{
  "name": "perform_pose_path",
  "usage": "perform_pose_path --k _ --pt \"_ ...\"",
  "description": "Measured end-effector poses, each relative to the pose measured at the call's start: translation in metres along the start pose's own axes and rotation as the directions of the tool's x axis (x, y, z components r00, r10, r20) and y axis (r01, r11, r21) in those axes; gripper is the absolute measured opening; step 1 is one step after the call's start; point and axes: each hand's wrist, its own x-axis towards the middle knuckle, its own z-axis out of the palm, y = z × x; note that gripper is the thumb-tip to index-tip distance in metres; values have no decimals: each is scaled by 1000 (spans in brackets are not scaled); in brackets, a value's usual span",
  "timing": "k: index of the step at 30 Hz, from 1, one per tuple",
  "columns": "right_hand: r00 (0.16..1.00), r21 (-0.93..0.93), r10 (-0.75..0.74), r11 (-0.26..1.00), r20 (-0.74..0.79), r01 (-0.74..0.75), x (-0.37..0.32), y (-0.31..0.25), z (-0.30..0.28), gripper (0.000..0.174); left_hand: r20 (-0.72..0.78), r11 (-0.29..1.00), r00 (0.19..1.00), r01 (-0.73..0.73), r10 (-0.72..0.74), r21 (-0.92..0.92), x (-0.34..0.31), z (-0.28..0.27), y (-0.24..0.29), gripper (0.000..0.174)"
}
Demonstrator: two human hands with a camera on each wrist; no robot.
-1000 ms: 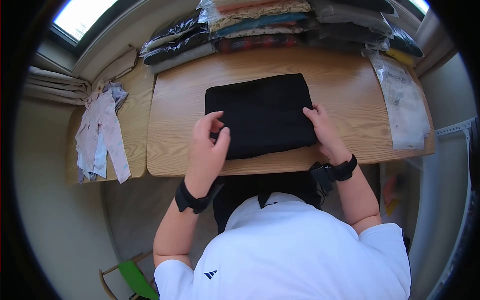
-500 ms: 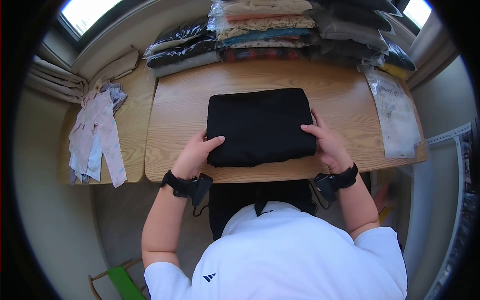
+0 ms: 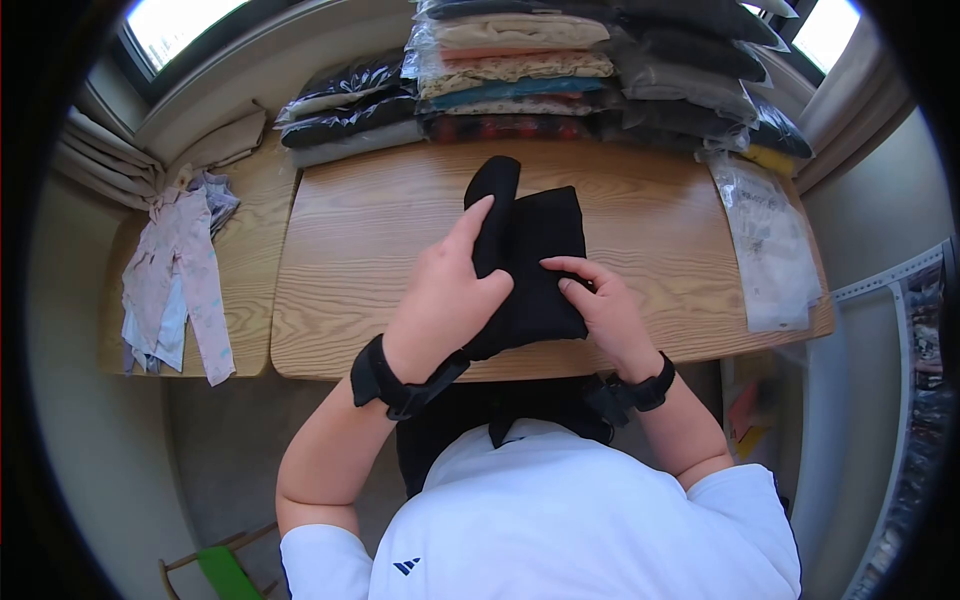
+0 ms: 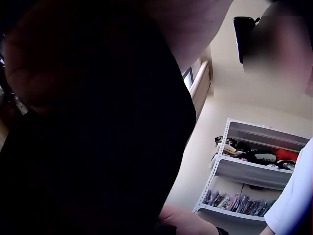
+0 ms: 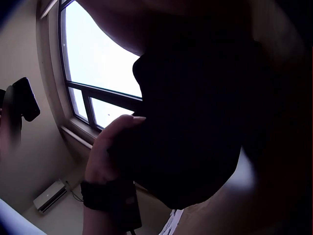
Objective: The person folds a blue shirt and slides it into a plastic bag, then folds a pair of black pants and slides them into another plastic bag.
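Observation:
A folded black garment [image 3: 545, 235] lies at the middle of the wooden table, its left part raised and bent up into a standing fold. My left hand [image 3: 445, 295] grips that fold from the left, index finger stretched along its outer side and thumb over its near part. At the right side, my right hand [image 3: 610, 310] rests its bent index finger and thumb on the top of the cloth, the tips a little apart. In the left wrist view the dark cloth [image 4: 107, 147] fills much of the picture. The right wrist view shows my left hand [image 5: 105, 152] against the cloth.
Bagged folded clothes [image 3: 520, 80] are stacked along the back of the table [image 3: 350, 270]. Clear plastic bags [image 3: 765, 250] lie at the right edge. Pink patterned clothing [image 3: 175, 270] is spread on the side table at left. A white metal rack [image 3: 890, 290] stands at right.
The garment lay flat with a hand at each side. Its left part is now folded up toward the right, the left hand moving with it. The right hand has shifted inward onto the top.

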Motion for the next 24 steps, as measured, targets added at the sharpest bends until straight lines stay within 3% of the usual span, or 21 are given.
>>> perform_pose_path --k 2,4,6,8,10,11,18,24 --pt "999 -18 23 1000 -32 -24 1 7 6 27 -65 967 976 -197 210 161 5 32 -12 64" --pt "996 13 14 1000 -85 -13 0 13 12 27 -24 937 974 -211 227 279 -1 56 -13 62" --pt "977 231 126 969 -174 -84 0 21 9 30 97 952 984 -170 150 253 -9 69 -13 63" --pt "981 276 163 952 -106 -129 -3 21 3 32 113 935 964 -262 241 239 -18 79 -25 60" --pt "990 204 126 973 -69 -109 -6 24 3 29 64 862 894 -446 444 239 -26 82 -28 54" --pt "989 232 135 966 -62 -118 -6 25 3 29 60 866 895 -444 443 230 -29 82 -28 50" --pt "993 354 111 931 -32 -93 -8 38 -4 28 170 965 950 -260 262 -34 -34 74 -26 60" --pt "989 345 58 938 -139 -7 -34 46 -30 34 298 966 931 -155 212 -205 -36 89 -13 54"
